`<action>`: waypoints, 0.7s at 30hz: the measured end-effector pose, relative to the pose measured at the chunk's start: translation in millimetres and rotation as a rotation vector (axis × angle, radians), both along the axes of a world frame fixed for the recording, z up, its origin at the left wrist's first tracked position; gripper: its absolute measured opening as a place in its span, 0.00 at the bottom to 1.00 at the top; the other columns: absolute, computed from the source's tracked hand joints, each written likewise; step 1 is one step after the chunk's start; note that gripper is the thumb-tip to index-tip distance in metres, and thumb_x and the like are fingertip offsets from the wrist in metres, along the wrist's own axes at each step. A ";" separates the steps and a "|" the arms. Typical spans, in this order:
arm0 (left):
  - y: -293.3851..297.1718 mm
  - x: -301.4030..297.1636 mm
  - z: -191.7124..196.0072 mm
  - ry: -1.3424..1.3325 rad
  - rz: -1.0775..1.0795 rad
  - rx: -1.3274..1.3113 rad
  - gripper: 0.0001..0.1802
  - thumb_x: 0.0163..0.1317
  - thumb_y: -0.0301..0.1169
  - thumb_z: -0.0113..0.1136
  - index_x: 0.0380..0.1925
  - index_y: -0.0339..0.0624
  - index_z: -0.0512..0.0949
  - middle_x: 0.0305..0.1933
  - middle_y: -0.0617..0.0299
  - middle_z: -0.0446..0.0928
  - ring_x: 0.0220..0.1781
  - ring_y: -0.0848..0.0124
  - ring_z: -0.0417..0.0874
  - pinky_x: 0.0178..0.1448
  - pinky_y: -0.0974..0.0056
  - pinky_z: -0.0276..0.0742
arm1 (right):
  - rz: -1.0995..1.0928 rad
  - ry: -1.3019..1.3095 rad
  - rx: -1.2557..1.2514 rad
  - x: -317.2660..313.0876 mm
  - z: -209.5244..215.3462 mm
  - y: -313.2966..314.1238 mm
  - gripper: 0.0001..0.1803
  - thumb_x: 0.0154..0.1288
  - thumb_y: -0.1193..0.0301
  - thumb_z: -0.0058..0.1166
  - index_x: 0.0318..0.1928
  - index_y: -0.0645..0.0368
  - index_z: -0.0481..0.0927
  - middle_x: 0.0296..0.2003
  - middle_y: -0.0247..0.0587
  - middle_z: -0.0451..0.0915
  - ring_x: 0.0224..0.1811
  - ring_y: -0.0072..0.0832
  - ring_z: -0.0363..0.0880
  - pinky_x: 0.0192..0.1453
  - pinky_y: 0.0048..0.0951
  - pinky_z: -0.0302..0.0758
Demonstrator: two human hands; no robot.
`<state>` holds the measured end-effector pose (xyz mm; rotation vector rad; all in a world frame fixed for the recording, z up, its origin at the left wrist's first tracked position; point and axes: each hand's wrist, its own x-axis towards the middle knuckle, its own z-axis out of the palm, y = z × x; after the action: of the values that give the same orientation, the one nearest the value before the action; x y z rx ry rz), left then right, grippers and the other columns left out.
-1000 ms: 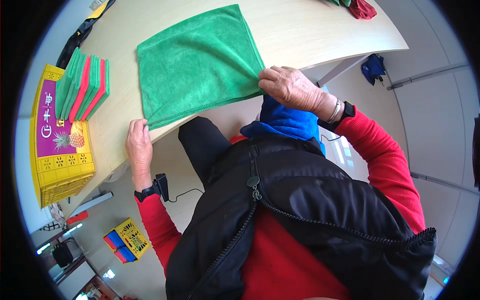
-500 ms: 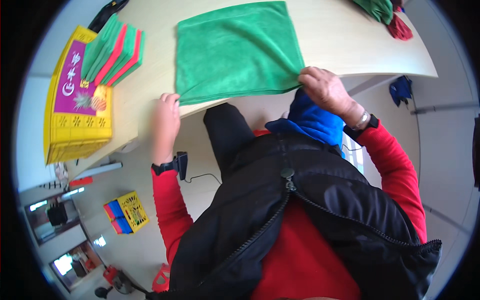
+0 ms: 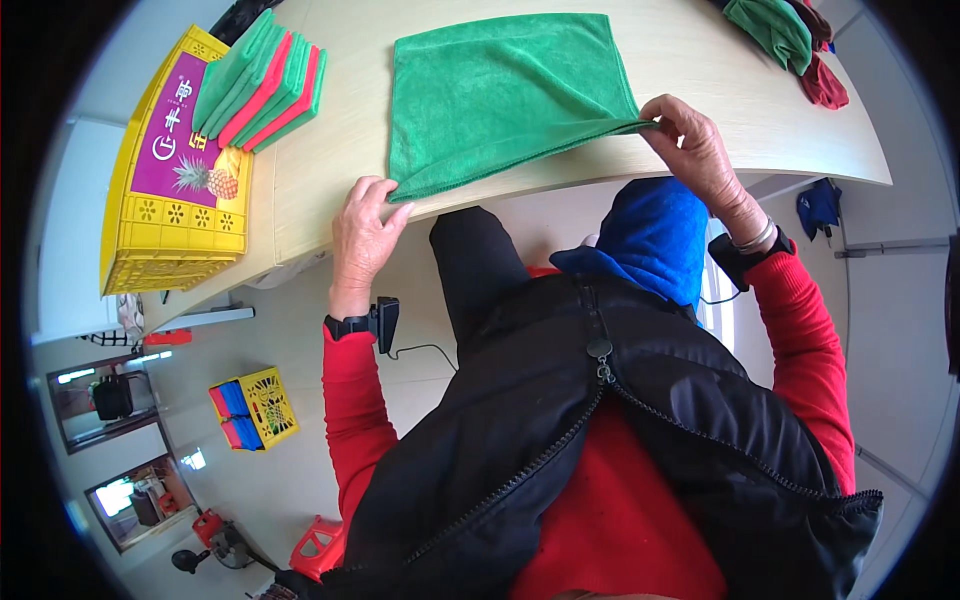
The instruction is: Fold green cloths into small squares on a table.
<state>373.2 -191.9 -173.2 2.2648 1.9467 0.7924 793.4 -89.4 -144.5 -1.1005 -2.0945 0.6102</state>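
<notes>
A green towel (image 3: 505, 95) lies spread on the pale table top, with its near edge along the table's front edge. My left hand (image 3: 365, 235) is closed on the towel's near left corner, between thumb and fingers. At the near right corner, my right hand (image 3: 697, 160) pinches the towel, and the near edge is pulled up slightly into a raised fold on that side. Both forearms, in red sleeves with black straps at the wrists, reach in from below.
A yellow crate (image 3: 185, 235) with a purple panel stands at the table's left. Beside it is a row of folded green and red towels (image 3: 265, 85). Crumpled green and dark red cloths (image 3: 785, 45) lie at the far right. Another yellow crate (image 3: 265, 410) holds blue and red cloths on the floor.
The towel's near edge has been lifted at the right by my right hand, which moved up a little. My left hand, blurred before, is now still at the left corner. The view has shifted slightly.
</notes>
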 end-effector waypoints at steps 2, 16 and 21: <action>-0.5 5.7 1.8 0.077 0.005 0.045 0.17 0.55 0.31 0.70 0.43 0.40 0.79 0.45 0.57 0.78 0.47 0.54 0.82 0.47 0.53 0.79 | -0.018 0.046 -0.050 0.4 2.4 4.3 0.06 0.68 0.79 0.58 0.44 0.60 0.77 0.28 0.29 0.75 0.31 0.14 0.72 0.34 0.23 0.71; 7.9 15.9 30.8 0.189 0.055 0.227 0.11 0.60 0.27 0.66 0.43 0.42 0.80 0.45 0.57 0.80 0.44 0.55 0.84 0.47 0.57 0.80 | -0.013 0.077 -0.029 4.2 48.7 26.0 0.05 0.70 0.77 0.56 0.44 0.60 0.77 0.29 0.28 0.76 0.32 0.13 0.73 0.36 0.17 0.71; 36.2 4.6 115.3 0.178 0.065 0.419 0.09 0.63 0.27 0.64 0.43 0.43 0.80 0.45 0.58 0.81 0.43 0.55 0.84 0.47 0.58 0.81 | 0.055 0.206 0.103 18.8 95.1 59.3 0.05 0.71 0.74 0.58 0.45 0.58 0.79 0.27 0.28 0.76 0.30 0.12 0.73 0.35 0.17 0.71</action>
<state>377.8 -155.6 -58.0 2.5898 2.1049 1.1370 812.2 -30.0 -49.4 -0.8863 -1.9599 0.6086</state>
